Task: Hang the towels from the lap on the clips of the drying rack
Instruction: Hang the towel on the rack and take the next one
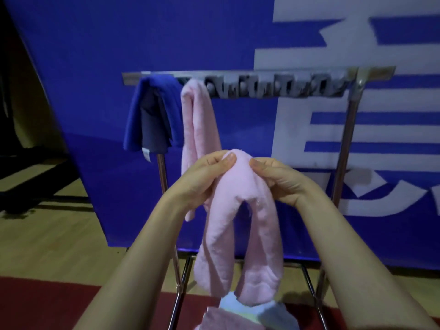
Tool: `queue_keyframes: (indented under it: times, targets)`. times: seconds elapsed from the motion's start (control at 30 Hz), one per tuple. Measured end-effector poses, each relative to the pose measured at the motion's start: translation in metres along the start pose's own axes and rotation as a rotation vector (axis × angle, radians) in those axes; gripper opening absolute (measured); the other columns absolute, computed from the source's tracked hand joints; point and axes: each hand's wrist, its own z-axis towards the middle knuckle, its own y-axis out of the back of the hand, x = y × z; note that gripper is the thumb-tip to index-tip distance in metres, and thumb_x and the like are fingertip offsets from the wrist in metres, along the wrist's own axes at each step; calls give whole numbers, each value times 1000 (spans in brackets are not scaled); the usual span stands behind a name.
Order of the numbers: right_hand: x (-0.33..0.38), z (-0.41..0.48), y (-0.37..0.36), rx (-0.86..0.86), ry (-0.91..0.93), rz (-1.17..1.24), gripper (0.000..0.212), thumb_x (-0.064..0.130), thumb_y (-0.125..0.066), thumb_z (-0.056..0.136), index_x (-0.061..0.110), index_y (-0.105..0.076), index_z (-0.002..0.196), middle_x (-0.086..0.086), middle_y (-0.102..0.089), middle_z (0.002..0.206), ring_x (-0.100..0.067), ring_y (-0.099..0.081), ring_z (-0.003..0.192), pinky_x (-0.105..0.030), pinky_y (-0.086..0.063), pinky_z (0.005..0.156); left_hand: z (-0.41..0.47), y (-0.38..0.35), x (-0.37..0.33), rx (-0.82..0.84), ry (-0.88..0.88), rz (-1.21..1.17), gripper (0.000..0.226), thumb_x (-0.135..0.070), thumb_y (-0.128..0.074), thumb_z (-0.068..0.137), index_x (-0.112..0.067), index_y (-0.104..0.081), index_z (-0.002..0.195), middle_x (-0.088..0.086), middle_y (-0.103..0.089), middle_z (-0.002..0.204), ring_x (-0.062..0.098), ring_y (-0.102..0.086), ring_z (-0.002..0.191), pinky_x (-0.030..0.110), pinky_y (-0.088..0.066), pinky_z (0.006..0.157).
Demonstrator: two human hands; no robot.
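A pink towel (pixel 238 246) hangs folded in front of me, its two halves drooping toward my lap. My left hand (pixel 202 182) pinches its top fold from the left, and my right hand (pixel 278 179) pinches it from the right. Behind stands the drying rack (pixel 345 144), with a row of grey clips (pixel 273 88) along its top bar. At the left end of that bar hang a blue towel (pixel 152 115) and another pink towel (pixel 197 129). More towels (pixel 238 313), pale blue, yellow and pink, lie on my lap at the bottom edge.
A blue board with white lettering (pixel 309 44) stands right behind the rack. The floor (pixel 47 234) is light wood, with a red mat (pixel 35 306) near me. A dark frame (pixel 23 186) sits at the far left.
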Motion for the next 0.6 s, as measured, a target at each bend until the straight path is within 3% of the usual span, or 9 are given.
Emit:
queue_keyframes:
  times: [0.03,0.13,0.2,0.27,0.33,0.47,0.6]
  targets:
    - [13,3,-4,-8,3,-9,28,26,-85,57,8,-75,76,-2,-72,69,-9,-67,61,-17,-51,54,3,1,-15,-20,-24,7,32,-30,-52,89,-5,-64,104,10,-69,92,22,-63,91,35,-51,83]
    - [49,24,-14,-30,78,3,54,44,-88,45,10,-76,87,-7,-74,88,-15,-70,82,-25,-56,72,10,9,-51,-126,-86,-40,23,-20,-46,96,-11,-65,86,-2,-70,75,10,-63,77,21,-53,71]
    - [73,44,-23,-51,109,-9,64,45,-85,50,7,-72,100,-13,-70,104,-21,-66,96,-29,-54,84,16,20,-75,-169,-141,-86,18,-19,-49,95,-10,-60,85,3,-65,79,12,-57,83,24,-50,76]
    - [92,64,-34,-112,105,16,57,40,-76,64,4,-65,107,-17,-66,111,-22,-65,96,-30,-54,83,21,27,-95,-169,-213,-74,21,-19,-49,95,-12,-65,81,7,-64,79,13,-59,79,25,-50,75]
    - [108,88,-41,-144,92,33,38,33,-60,84,3,-62,107,-17,-64,109,-22,-65,92,-30,-54,81,30,38,-114,-234,-256,11,43,-16,-44,98,-15,-71,65,-2,-67,61,6,-62,58,19,-51,57]
    - [117,133,-46,-236,67,40,37,29,-53,93,3,-59,118,-17,-62,116,-27,-60,102,-37,-49,95,58,73,-132,-316,-165,171,28,-28,-45,98,-11,-66,91,-3,-71,67,7,-66,63,21,-52,58]
    - [104,171,-41,-381,37,1,32,35,-59,89,5,-64,101,-19,-66,112,-28,-64,101,-40,-51,94,88,90,-118,-473,-117,231,26,-28,-46,98,-12,-62,87,0,-66,67,7,-63,59,16,-51,54]
